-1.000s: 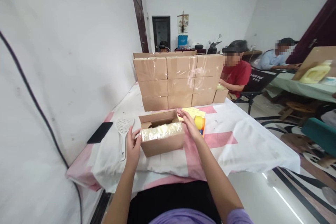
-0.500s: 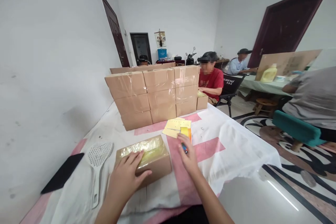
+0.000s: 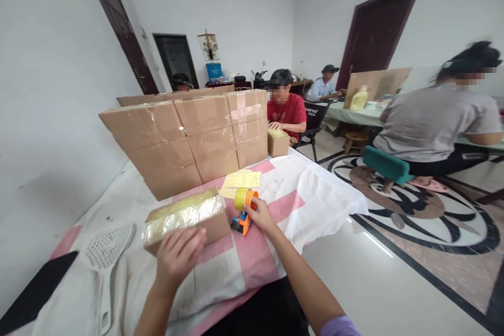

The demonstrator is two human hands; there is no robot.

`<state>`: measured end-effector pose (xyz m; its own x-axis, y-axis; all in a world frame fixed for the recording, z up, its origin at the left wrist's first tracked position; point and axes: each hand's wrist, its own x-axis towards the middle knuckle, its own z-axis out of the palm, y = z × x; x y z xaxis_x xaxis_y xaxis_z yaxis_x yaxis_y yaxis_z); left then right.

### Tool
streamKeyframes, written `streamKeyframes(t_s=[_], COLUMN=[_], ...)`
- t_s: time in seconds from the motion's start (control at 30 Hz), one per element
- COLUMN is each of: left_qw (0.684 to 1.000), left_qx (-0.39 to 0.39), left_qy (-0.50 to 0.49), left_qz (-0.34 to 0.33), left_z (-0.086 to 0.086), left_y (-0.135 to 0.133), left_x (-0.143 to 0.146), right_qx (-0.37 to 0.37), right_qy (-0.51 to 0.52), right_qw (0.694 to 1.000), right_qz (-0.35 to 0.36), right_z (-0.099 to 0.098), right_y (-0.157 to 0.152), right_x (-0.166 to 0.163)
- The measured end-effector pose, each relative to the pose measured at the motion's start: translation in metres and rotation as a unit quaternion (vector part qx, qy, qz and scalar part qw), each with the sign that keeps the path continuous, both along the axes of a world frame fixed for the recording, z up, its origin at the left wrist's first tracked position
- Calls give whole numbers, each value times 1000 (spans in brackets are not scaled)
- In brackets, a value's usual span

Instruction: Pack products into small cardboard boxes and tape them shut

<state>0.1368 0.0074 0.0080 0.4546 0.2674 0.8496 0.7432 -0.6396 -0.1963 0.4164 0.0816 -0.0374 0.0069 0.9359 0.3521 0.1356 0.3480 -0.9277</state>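
Observation:
A small cardboard box (image 3: 185, 217) with its flaps folded down and shiny tape across the top lies on the table in front of me. My left hand (image 3: 178, 257) rests on its near side, fingers curled against the cardboard. My right hand (image 3: 262, 215) grips an orange tape dispenser (image 3: 244, 209) with a yellowish roll, just right of the box. Yellow sheets (image 3: 241, 181) lie beyond the dispenser.
A wall of sealed cardboard boxes (image 3: 189, 134) is stacked at the back of the white and pink tablecloth (image 3: 315, 197). A white slotted scoop (image 3: 104, 252) and a black phone (image 3: 33, 294) lie at the left. Other people sit at tables to the right.
The box's flaps went from open to folded down. My left hand moved from the box's left end onto it. My right hand reached right and took hold of the tape dispenser.

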Motion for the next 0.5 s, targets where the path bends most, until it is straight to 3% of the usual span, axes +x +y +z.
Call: streamKeyframes(t_s=[0.07,0.2,0.3,0.4,0.5], left_qw=[998,975,939,904,861], left_qx=[-17,-152,-259,-348,-438], left_qy=[-37,-155,-205,-193,-182], left_qz=[-51,-56,-95,-157,-183], left_z=[-14,-33,-31,-23,-14], left_y=[-14,-30,-29,-25,-24], left_x=[22,61,73,70,63], right_qx=[18,50,34,10,18], right_qy=[7,105,124,88,65], right_qw=[1000,993,991,993,990], right_qz=[-4,6,45,82,123], right_z=[6,17,28,39,42], right_y=[-12,-49,-87,-121,-138], right_x=[-3,-11,-16,-23,-33])
